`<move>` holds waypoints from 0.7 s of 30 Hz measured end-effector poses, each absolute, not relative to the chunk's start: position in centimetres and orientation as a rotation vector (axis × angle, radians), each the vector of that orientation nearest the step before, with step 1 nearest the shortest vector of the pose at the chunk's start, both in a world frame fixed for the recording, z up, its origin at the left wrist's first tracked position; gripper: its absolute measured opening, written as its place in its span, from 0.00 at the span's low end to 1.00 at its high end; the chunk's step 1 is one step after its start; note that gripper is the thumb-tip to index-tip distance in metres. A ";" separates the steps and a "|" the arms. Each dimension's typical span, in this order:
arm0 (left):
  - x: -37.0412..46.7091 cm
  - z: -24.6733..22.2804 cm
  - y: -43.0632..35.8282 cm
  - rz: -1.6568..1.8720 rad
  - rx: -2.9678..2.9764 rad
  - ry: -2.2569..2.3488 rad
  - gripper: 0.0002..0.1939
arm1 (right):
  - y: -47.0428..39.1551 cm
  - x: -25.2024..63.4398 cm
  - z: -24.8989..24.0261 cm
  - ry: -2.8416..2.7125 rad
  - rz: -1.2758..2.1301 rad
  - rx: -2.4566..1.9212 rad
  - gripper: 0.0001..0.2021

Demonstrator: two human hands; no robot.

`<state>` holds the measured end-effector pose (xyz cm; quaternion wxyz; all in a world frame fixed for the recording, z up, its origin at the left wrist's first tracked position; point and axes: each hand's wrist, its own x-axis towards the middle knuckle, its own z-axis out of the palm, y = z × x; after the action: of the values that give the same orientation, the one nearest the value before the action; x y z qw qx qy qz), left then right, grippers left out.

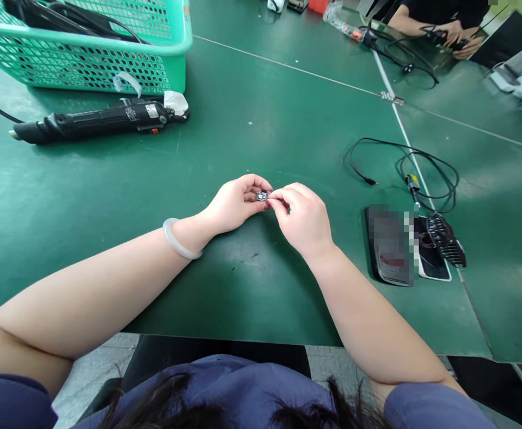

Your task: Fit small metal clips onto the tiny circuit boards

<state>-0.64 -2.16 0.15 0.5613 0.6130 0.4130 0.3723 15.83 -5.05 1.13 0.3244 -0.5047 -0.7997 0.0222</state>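
Over the middle of the green table, a small silver-and-black metal part sits between my two hands, too small for me to tell its kind. My left hand, with a pale bangle on its wrist, curls its fingers and thumb around the part. From the other side, my right hand pinches thumb and index finger together at the part's right end. What lies inside that pinch is mostly hidden by the fingertips.
A black electric screwdriver lies before a green basket at left. To the right are a dark phone, a white-edged phone, a claw hair clip and a black cable. Another person's hands work at far right.
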 end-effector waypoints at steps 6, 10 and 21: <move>-0.7 0.3 -2.1 0.884 1.376 0.960 0.13 | -5.2 15.9 1.3 -2.020 0.092 -1.328 0.08; -0.7 0.3 -2.0 0.903 1.307 0.958 0.13 | -5.0 16.1 1.1 -1.952 0.240 -1.396 0.06; -0.6 0.9 -2.2 0.876 1.233 0.963 0.11 | -3.9 16.8 -0.1 -1.798 0.527 -1.393 0.06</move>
<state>-0.58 -2.18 0.89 0.6244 0.5373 0.4194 0.3815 16.83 -3.93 -0.07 0.3924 -0.5488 -0.7084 0.2075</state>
